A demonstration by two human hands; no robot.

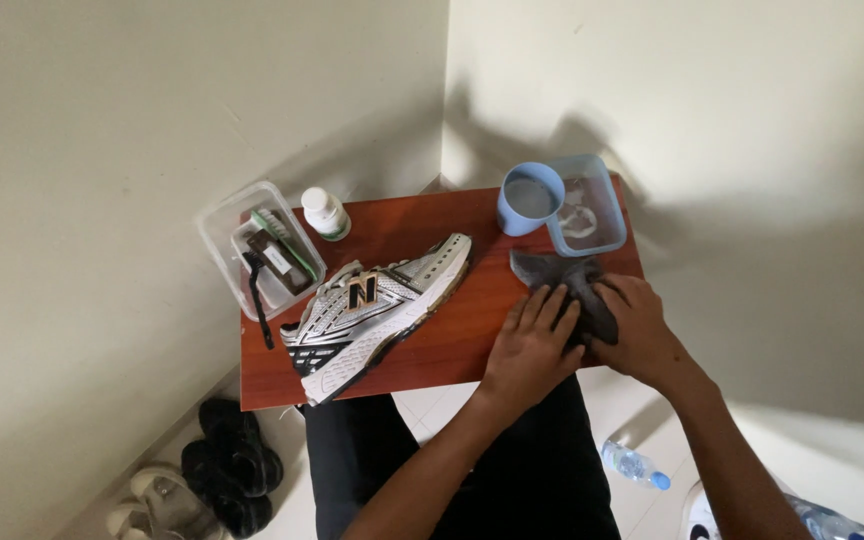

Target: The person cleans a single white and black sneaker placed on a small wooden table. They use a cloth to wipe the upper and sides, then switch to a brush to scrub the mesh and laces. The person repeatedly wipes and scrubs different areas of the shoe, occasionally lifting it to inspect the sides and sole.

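- Table (432, 225): small, reddish-brown wood, set in a wall corner. It carries everything listed here.
- Sneaker (377, 312): white mesh with black and gold trim, lying on its side mid-table, toe toward the far edge. Neither of your hands is on it; it looks not yet wiped, though any dirt is too small to judge.
- Grey cloth (564, 278): on the table's right side, just in front of the tubs. Your left hand (534, 345) lies flat on it, fingers spread and pressing. Your right hand (637, 332) is curled, gripping its right edge.
- Clear plastic tub (214, 232), far left corner: holds a green-backed brush (274, 240); a black handle sticks out toward you.
- Second clear tub (607, 205), far right: blue cup (530, 198) of water touching its left wall.
- White bottle (325, 213): small, round, white cap, greenish label, beside the left tub.
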